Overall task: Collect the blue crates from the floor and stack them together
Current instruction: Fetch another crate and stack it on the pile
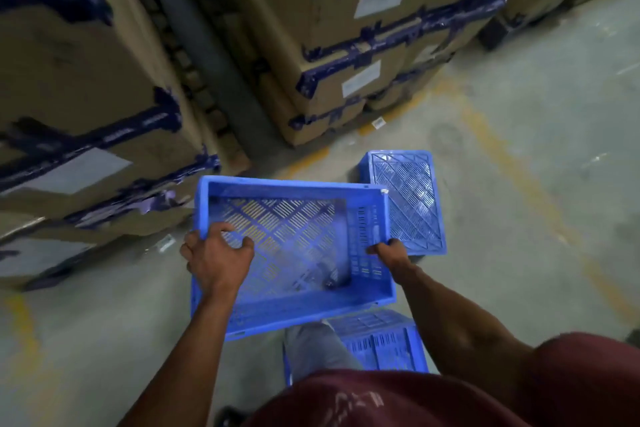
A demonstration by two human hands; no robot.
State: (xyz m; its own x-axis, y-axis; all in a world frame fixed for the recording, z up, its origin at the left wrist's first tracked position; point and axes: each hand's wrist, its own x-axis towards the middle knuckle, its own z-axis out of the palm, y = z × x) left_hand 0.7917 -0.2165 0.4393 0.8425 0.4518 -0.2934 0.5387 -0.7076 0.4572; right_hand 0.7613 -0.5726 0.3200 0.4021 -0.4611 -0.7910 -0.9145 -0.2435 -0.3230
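setting: a grey concrete floor [519, 184] marked with worn yellow lines [502, 163], bordered by stacked cardboard cartons [346, 28] bound with dark blue tape and fitted with white labels.

item 1: blue crate, held [294, 246]. open side up, lifted clear of the floor and tilted, slotted lattice base visible through the opening. its left rim is gripped by the left hand [216, 256], fingers curled over the edge into the interior. its right rim is gripped by the right hand [393, 253], fingers wrapped round the edge.

item 2: blue crate, inverted [408, 201]. laid bottom up on the floor beyond the right hand, lattice base uppermost, partly overlapped in view by the held crate.

item 3: blue crate, lower [384, 343]. seen beneath the held crate, close to the person's legs, slotted side wall facing the camera; whether it is touched by the held crate cannot be told.

item 4: maroon shirt [415, 399], at the bottom edge.
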